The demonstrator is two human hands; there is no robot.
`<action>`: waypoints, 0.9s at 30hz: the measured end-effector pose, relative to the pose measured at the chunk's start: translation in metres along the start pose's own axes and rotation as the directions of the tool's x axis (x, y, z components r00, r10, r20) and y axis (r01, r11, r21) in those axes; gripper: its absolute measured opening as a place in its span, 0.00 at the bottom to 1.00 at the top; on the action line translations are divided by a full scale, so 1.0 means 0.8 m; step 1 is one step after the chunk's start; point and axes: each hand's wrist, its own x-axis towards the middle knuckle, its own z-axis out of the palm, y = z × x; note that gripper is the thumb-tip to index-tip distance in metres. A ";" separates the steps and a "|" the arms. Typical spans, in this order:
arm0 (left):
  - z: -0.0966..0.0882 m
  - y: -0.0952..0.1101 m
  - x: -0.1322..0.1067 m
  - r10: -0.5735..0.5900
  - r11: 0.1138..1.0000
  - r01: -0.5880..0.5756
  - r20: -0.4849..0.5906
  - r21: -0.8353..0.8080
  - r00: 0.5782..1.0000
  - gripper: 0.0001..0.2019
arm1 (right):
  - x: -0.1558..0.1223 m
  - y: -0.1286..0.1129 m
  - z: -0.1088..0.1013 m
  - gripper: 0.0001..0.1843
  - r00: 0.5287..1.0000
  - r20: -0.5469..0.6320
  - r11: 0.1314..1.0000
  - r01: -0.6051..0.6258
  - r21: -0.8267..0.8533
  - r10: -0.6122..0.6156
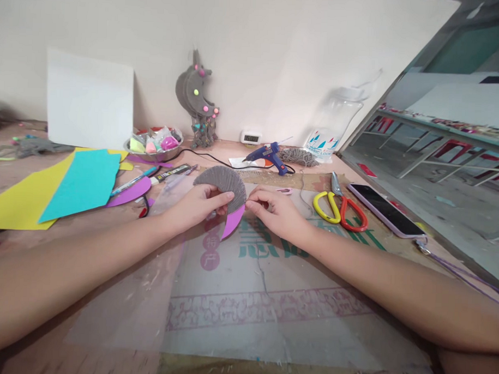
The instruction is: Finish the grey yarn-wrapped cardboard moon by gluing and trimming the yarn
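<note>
A crescent moon shape is held upright over the plastic sheet; grey yarn is wound closely round most of it. Its lower tip still shows bare purple foam or card. My left hand is closed on the crescent's inner side, thumb across the wound yarn. At the outer edge, where grey meets purple, my right hand pinches the grey yarn, its fingertips touching the crescent or nearly so. A thin strand of yarn trails over the sheet below. What lies inside the right fingers is mostly hidden.
Yellow-handled and red-handled scissors and a phone lie right. Behind are a blue glue gun, a yarn skein, a glass jug and a finished-looking moon ornament. Left are coloured sheets, pens and a bowl.
</note>
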 end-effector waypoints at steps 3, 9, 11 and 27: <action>0.000 0.000 0.000 0.001 1.000 -0.001 0.002 0.005 1.000 0.17 | 0.000 -0.001 -0.001 0.10 1.000 0.008 1.000 0.005 0.012 -0.005; 0.001 -0.004 0.002 0.002 1.000 -0.001 0.017 -0.023 1.000 0.18 | 0.000 -0.003 -0.003 0.12 0.999 -0.032 0.999 0.014 0.038 -0.013; 0.000 -0.004 0.002 0.001 1.000 -0.001 0.016 -0.004 1.000 0.18 | 0.000 -0.002 -0.001 0.08 1.000 -0.026 1.000 -0.005 0.031 0.006; 0.002 -0.002 -0.003 -0.056 0.996 0.061 0.071 -0.063 0.996 0.16 | -0.001 -0.006 -0.003 0.07 0.998 0.043 0.995 -0.058 0.078 0.054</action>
